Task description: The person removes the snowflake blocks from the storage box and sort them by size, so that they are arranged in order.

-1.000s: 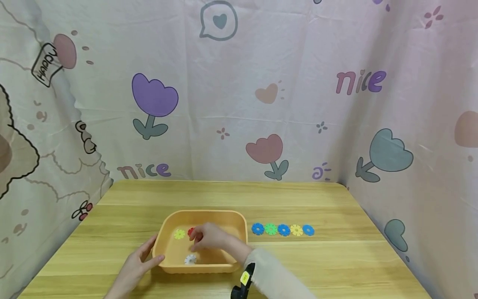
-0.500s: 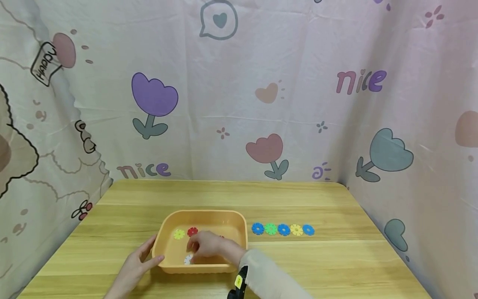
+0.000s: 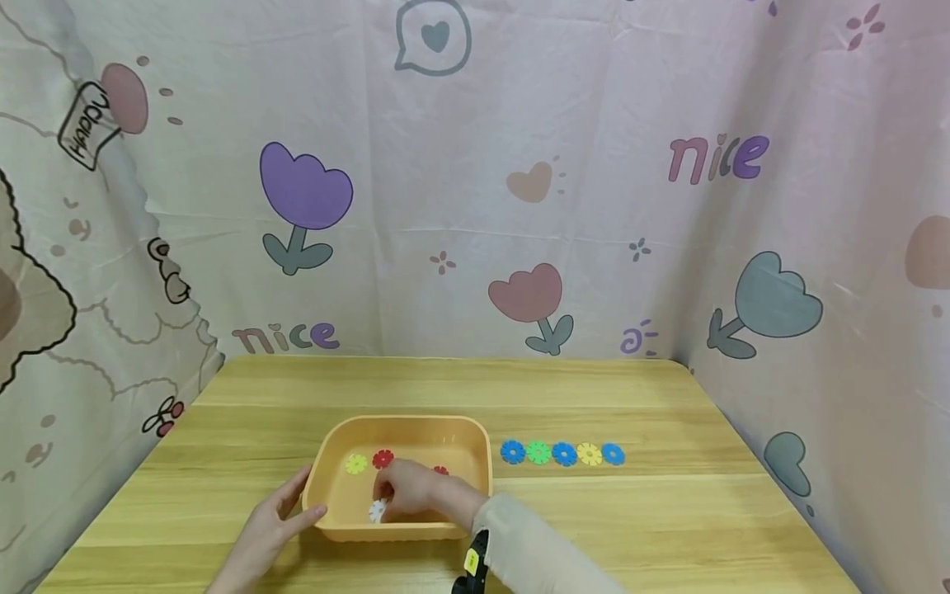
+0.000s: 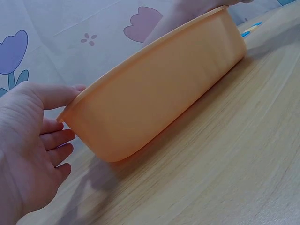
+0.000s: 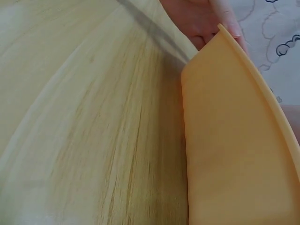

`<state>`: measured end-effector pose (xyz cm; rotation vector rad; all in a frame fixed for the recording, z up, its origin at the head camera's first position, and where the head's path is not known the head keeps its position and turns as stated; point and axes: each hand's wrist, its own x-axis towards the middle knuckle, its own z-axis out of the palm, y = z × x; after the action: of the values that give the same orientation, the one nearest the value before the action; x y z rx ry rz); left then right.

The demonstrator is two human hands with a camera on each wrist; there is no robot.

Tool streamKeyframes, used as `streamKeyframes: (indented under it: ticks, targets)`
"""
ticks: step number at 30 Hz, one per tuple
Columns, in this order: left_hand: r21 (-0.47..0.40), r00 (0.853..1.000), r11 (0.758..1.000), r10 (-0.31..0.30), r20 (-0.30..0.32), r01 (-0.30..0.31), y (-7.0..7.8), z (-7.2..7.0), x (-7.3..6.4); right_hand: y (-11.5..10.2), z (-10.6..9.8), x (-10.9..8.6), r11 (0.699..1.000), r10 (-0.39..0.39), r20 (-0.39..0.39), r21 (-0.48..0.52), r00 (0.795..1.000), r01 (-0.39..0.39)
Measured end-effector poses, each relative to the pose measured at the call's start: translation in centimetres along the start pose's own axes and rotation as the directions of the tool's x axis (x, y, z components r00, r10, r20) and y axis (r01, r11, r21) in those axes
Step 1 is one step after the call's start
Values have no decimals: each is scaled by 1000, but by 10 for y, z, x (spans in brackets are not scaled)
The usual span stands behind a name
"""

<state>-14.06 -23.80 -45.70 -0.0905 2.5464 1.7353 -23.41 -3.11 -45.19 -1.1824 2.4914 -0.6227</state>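
Observation:
An orange plastic tub [image 3: 401, 534] stands on the wooden table. My left hand [image 3: 265, 524] grips its left end, thumb over the rim and fingers against the outside wall; the left wrist view shows this hand [image 4: 33, 145] close up. Down inside the tub, my right hand [image 3: 406, 488] pinches the edge of a white notched disc [image 3: 377, 511] near the front wall. Its fingertips are partly hidden behind the disc and the hand. Also in the tub lie a yellow notched disc [image 3: 356, 464], a red one [image 3: 383, 459] and a second red disc [image 3: 441, 470], partly covered by the right hand.
Right of the tub, several notched discs form a straight row on the table [image 3: 668, 528]: blue [image 3: 513, 452], green [image 3: 538, 453], blue, yellow [image 3: 590, 454] and blue [image 3: 613, 454]. A printed curtain [image 3: 445, 165] hangs behind and along both sides of the table.
My right hand has come down toward the front of the tub and taken hold of the white disc, which has shifted slightly. The first red disc is now uncovered. My left hand has stayed put.

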Motion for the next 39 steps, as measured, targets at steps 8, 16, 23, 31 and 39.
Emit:
streamKeyframes:
  ticks: [8, 16, 23, 31, 39]
  targets:
    - [-6, 999, 999, 38, -4, -38, 2, 0, 2, 4, -8, -4, 997, 63, -91, 42, 994, -60]
    - [-13, 999, 999, 33, 2, -33, 3, 1, 0, 16, -19, -13, 933, 113, -83, 352, 990, -77]
    - [15, 1000, 1000, 28, -12, -28, 3, 2, -1, 27, -42, -27, 843, 181, -106, 528, 978, -99]
    - [7, 999, 999, 40, -21, -40, 1, 1, -1, 43, -66, -43, 766, 202, -141, 639, 969, -67]
    - [8, 999, 999, 38, -20, -38, 3, 2, -2, 64, -85, -70, 745, 215, -197, 667, 956, -30]
